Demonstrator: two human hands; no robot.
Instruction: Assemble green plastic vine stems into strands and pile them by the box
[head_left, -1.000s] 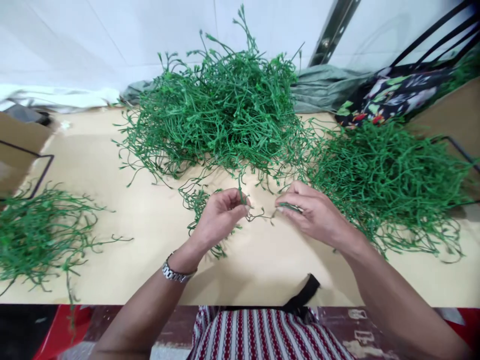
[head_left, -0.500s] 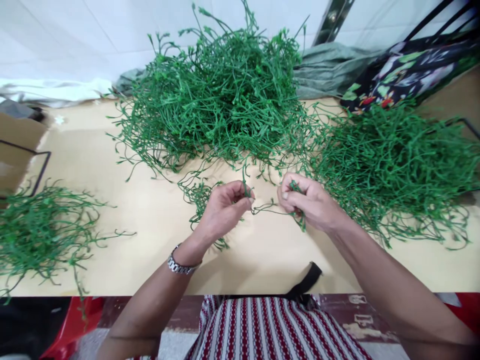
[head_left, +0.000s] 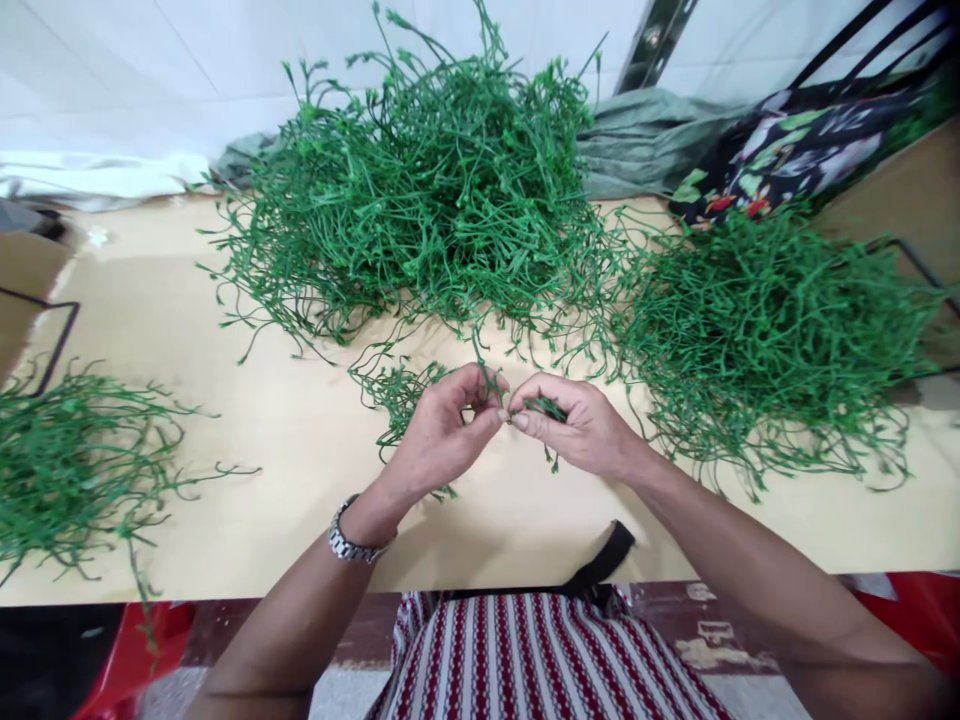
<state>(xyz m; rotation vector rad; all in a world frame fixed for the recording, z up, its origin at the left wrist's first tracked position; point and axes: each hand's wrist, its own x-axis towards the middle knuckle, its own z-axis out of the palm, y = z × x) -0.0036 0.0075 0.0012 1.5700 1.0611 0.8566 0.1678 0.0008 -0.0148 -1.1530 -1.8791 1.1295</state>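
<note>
Thumb and forefinger of my left hand (head_left: 454,420) are pinched on a thin green stem (head_left: 481,350) whose upper end rises above them. My right hand (head_left: 574,425) is closed round several green stems (head_left: 546,407), with some ends hanging below its fingers. The fingertips of both hands meet or nearly meet over the table (head_left: 495,530). Beside and partly behind my left hand lies a small loose cluster of stems (head_left: 401,395). A large heap of green stems (head_left: 435,200) is just beyond both hands.
A second big heap (head_left: 772,330) lies at the right and a smaller one (head_left: 60,460) at the far left. Cardboard boxes (head_left: 26,275) stand at both sides. A black strap (head_left: 604,560) lies at the front edge. Flowered cloth (head_left: 795,150) is at the back right.
My right hand has moved left, up to the fingertips of my left hand, with its stems still held. My left hand keeps its pinch. The view has shifted slightly.
</note>
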